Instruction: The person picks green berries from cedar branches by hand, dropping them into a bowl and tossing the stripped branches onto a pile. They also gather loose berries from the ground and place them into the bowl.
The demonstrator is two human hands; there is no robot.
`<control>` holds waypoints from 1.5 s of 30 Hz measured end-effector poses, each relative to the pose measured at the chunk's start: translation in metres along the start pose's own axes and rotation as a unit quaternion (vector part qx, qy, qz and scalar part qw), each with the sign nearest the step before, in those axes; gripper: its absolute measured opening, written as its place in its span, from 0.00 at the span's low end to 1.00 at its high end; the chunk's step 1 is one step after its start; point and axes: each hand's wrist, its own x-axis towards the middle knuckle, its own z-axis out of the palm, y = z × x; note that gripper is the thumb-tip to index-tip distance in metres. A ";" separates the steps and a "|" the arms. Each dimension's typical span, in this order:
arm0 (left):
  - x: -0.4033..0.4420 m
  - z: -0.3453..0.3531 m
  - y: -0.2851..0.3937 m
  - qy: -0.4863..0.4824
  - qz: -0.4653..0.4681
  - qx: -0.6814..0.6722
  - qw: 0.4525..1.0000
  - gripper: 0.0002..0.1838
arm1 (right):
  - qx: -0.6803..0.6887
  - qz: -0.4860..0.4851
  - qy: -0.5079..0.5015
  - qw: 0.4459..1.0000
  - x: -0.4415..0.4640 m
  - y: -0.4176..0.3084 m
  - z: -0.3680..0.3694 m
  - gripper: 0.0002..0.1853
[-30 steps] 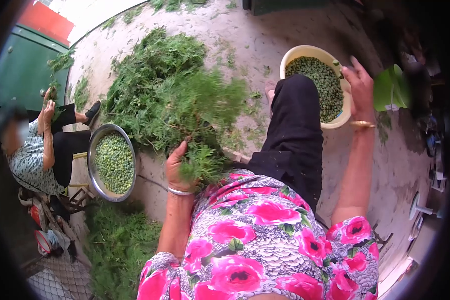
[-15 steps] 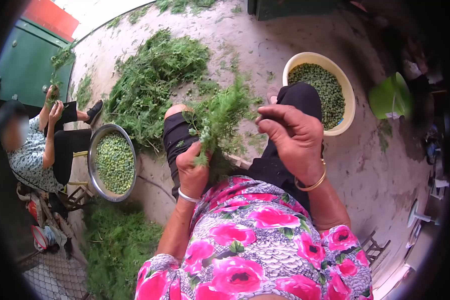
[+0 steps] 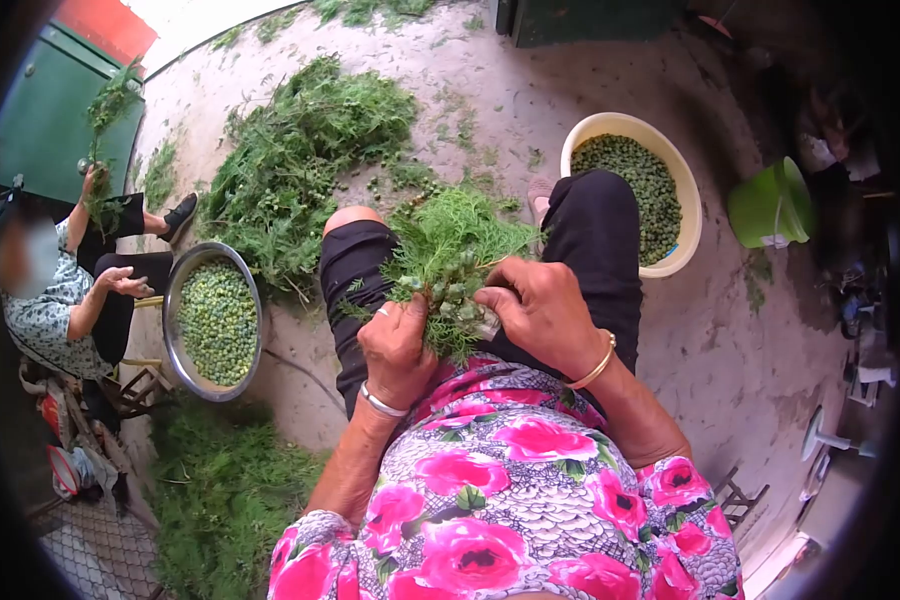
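Over my lap, my left hand is closed around the base of a feathery green sprig. Pale green cones cluster low on it, between my two hands. My right hand touches that cluster from the right, thumb and forefinger pinched on the cones. To the right of my knee stands a cream basin with many small green cones in it. A steel basin of similar cones stands on the left.
A co-worker sits at the left, holding up a green branch. Cut greenery lies in a heap ahead, with another pile at lower left. A green bucket lies at the right.
My right hand has come from beside the cream basin to the sprig. My left hand still holds the sprig, now lower and nearer my lap. The co-worker's hands have moved apart.
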 end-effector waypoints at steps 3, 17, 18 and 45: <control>-0.001 -0.003 0.002 -0.004 0.006 0.005 1.000 0.20 | 0.093 0.083 -0.042 0.991 -0.004 0.010 0.011 0.11; -0.003 -0.005 0.017 -0.053 -0.018 -0.005 0.998 0.22 | 0.505 0.318 0.100 0.796 -0.020 0.037 0.022 0.06; -0.006 -0.007 0.014 -0.054 -0.022 0.020 0.998 0.21 | 0.551 0.345 0.156 0.744 -0.020 0.049 0.016 0.05; -0.007 0.004 0.017 -0.146 0.001 0.086 0.986 0.17 | 0.051 0.075 0.073 0.993 -0.030 0.015 0.066 0.17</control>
